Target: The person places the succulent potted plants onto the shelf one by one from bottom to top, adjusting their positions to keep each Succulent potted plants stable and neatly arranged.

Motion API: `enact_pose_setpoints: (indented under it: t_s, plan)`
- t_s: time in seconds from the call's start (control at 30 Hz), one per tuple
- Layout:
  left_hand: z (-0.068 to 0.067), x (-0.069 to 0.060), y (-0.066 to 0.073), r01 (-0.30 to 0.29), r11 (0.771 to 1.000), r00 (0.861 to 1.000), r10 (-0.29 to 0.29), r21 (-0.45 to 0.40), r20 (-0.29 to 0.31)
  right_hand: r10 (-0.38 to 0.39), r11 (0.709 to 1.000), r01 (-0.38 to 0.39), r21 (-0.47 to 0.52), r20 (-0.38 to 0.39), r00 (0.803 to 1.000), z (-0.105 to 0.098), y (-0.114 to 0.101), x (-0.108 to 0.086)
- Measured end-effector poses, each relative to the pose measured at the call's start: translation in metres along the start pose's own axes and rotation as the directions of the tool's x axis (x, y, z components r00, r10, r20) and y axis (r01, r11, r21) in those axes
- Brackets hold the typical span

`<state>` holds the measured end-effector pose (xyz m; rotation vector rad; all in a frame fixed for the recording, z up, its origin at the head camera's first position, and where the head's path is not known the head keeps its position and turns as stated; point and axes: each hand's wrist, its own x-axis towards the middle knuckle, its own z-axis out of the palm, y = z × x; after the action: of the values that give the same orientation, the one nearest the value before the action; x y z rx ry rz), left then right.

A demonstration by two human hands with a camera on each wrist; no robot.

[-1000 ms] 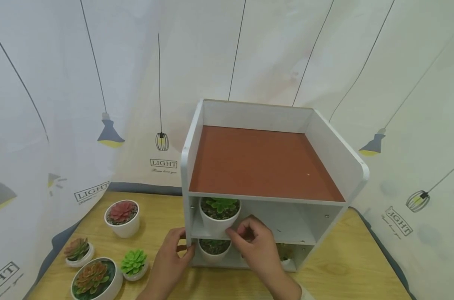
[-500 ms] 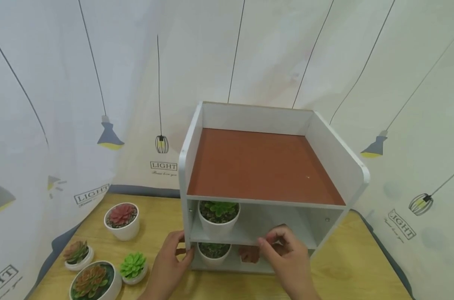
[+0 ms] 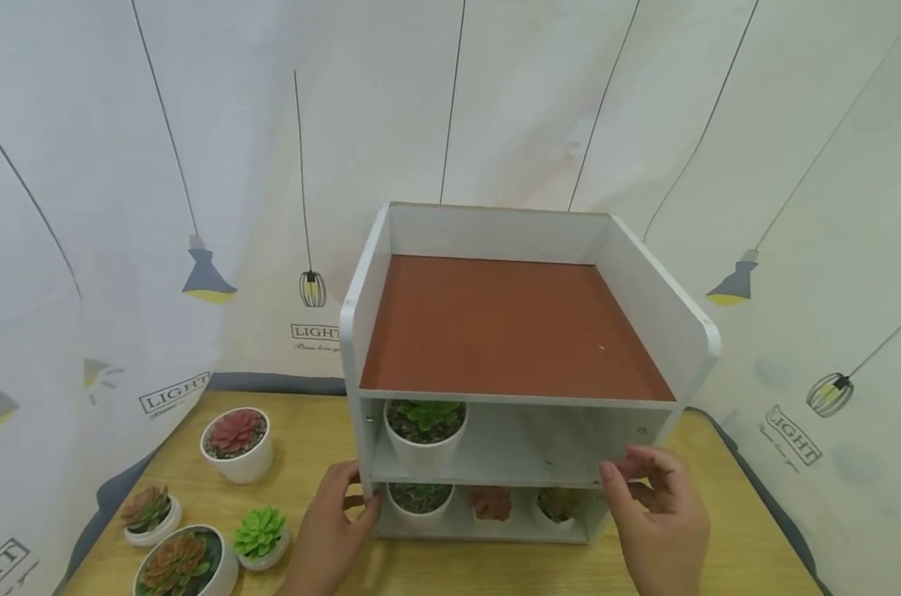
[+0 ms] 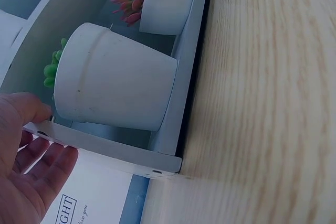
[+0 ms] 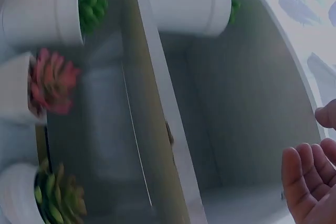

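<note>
Left hand: grips the left side panel of the white shelf unit (image 3: 517, 327), thumb inside, fingers outside; left hand (image 3: 334, 521).
Right hand: holds nothing, fingers loosely curved beside the unit's right side; right hand (image 3: 662, 526).
Step in hand: probably steadying or squaring the shelf unit; next seems to call for setting the right hand against its side without jolting the pots.
Upper compartment: green plant (image 3: 426, 447) in a white pot, at the left.
Lower compartment: dark green plant (image 3: 420, 505), red plant (image 3: 491, 503), yellowish plant (image 3: 558, 503).
Worktop (image 3: 733, 530): carries the unit; four potted plants (image 3: 242, 455) stand left.
Hard to tell: right-hand contact; lower plants partly covered; nearest loose pot cut off.
</note>
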<state>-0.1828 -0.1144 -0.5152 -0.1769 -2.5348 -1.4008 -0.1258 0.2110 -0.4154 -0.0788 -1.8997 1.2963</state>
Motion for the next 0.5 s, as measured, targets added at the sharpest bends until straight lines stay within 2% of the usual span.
enact_pose_setpoints:
  t_s: [0.1,0.2,0.3,0.4,0.5]
  plan:
    - [0.0,0.001,0.0,-0.006,1.0,1.0,0.006,-0.005,0.004,-0.026,0.999,0.024,-0.021,-0.083,0.996,-0.005,0.006,0.006]
    - [0.001,0.001,-0.001,-0.006,1.0,1.0,0.006,-0.014,0.01,-0.044,0.998,0.038,-0.04,-0.174,0.984,-0.01,0.01,0.011]
    - [0.002,0.001,-0.001,0.011,1.0,1.0,-0.011,-0.017,0.012,-0.047,0.997,0.033,-0.072,-0.209,0.977,-0.017,0.012,0.017]
    - [0.002,0.001,-0.001,0.033,0.999,0.999,-0.033,-0.011,0.015,0.001,0.995,-0.017,-0.093,-0.168,0.986,-0.021,0.014,0.023]
    - [0.0,0.001,-0.001,0.052,0.999,0.998,-0.052,-0.005,0.025,0.105,0.988,-0.113,-0.109,-0.076,0.992,-0.024,0.018,0.027]
